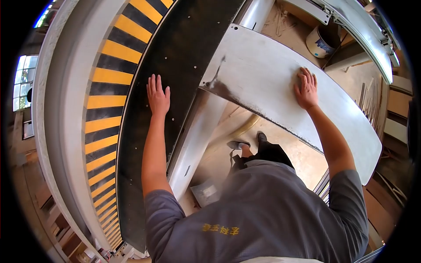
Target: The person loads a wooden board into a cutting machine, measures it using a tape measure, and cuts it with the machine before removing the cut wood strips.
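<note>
My left hand (158, 95) lies palm down on a long black bed (175, 52) dotted with small holes or studs. Its fingers are stretched out, and it holds nothing. On the right, my right hand (307, 89) rests flat on a large whitish panel (263, 61), fingers extended and slightly bent. The panel reaches out sideways from the bed. Dark smudges mark its near left corner, and small holes show at its left-hand corners. Beside the bed, left of my left hand, runs a yellow-and-black striped strip (112, 102).
A thick grey machine beam (66, 96) curves along the left. Beneath the panel runs a metal tube (199, 136). A stained bucket (322, 42) stands beyond the panel, below a pale metal arm (368, 37). Thin rods (368, 103) and boxes (398, 101) lie at the right.
</note>
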Motion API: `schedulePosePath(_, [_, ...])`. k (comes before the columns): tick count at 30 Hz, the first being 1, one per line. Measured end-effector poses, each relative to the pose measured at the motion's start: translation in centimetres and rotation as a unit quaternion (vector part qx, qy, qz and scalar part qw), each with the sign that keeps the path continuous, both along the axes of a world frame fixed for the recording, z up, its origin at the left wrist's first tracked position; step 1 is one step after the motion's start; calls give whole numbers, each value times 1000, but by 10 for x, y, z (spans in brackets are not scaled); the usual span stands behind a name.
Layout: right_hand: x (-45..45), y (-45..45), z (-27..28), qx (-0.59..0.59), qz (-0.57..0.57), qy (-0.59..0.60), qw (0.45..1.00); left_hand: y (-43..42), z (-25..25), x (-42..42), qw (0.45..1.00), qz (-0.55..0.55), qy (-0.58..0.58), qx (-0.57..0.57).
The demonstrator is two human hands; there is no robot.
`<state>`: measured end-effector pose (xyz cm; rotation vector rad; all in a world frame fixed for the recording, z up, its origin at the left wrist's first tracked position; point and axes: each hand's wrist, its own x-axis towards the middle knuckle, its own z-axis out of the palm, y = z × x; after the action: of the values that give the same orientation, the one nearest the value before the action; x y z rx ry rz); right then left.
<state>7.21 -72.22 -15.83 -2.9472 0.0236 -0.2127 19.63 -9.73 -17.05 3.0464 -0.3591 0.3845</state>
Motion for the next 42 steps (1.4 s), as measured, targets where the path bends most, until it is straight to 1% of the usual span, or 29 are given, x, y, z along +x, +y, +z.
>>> schedulePosePath(3, [2,3,-4,4,0,2,1000,6,-10,22,998,38,-35,40])
schedulePosePath(6, [2,2,-7,-5,2,2,1000,31,-19,52,987,141,-56,51])
schedulePosePath(8, [4,4,-8,-12,4,-1,1000,46,-27,67,971,230,-27,67])
schedulePosePath(10, [6,4,-6,-13,3,8,1000,43,-41,63,963,266,30,28])
schedulePosePath(11, [7,4,-8,-15,3,10,1000,39,-52,55,965,260,28,2])
schedulePosePath(12, [6,3,-13,-17,2,14,1000,31,-58,44,966,257,42,1])
schedulePosePath(14, [8,3,-11,-14,1,14,1000,17,-54,24,968,244,51,-10])
schedulePosePath(15, [8,4,-11,-13,2,13,1000,6,-49,13,969,240,46,-33])
schedulePosePath(17, [4,4,-9,3,10,14,1000,-18,-36,-19,977,212,5,-32])
schedulePosePath(19, [3,-3,-20,30,9,2,1000,-63,-16,-75,985,153,-18,-77])
schedulePosePath(20, [3,-5,-22,39,3,-3,999,-87,-15,-109,984,155,-13,-88])
schedulePosePath(22, [-2,-9,-17,43,-1,-13,999,-108,-29,-173,984,138,-18,-110])
schedulePosePath(23, [-5,-10,-13,44,-3,-10,999,-117,-24,-196,980,160,32,-114])
schedulePosePath(25, [-9,-18,-15,46,-4,2,999,-134,1,-243,979,95,12,-178])
schedulePosePath(26, [-11,-20,-18,44,-6,-3,999,-153,40,-262,971,100,8,-216])
schedulePosePath(27, [-11,-23,-19,39,-7,-1,999,-160,73,-279,979,96,-12,-180])
schedulePosePath(28, [-15,-25,-19,32,-5,5,999,-138,70,-290,906,182,26,-382])
schedulePosePath(29, [-18,-28,-22,32,0,2,999,-158,152,-303,927,254,25,-277])
schedulePosePath(30, [-18,-30,-24,31,7,-2,1000,-145,209,-325,976,211,-33,-42])
schedulePosePath(31, [-21,-32,-25,39,15,-11,999,-119,262,-348,964,158,-86,196])
schedulePosePath(32, [-23,-34,-26,43,22,-20,999,-101,301,-378,951,186,-111,219])
schedulePosePath(34, [-26,-40,-34,59,46,-43,996,-89,350,-456,938,280,-109,174])
schedulePosePath(35, [-30,-42,-39,84,74,-63,992,-88,358,-496,928,324,-94,159])
schedulePosePath(37, [-48,-40,-38,141,116,-73,980,-95,355,-565,910,386,-50,139])
schedulePosePath(38, [-61,-34,-38,170,124,-84,974,-99,345,-591,904,408,-26,125])
schedulePosePath(40, [-88,-16,-38,182,168,-84,965,-109,322,-632,892,443,19,88])
schedulePosePath(42, [-117,7,-32,230,236,-91,940,-128,292,-661,881,470,56,31])
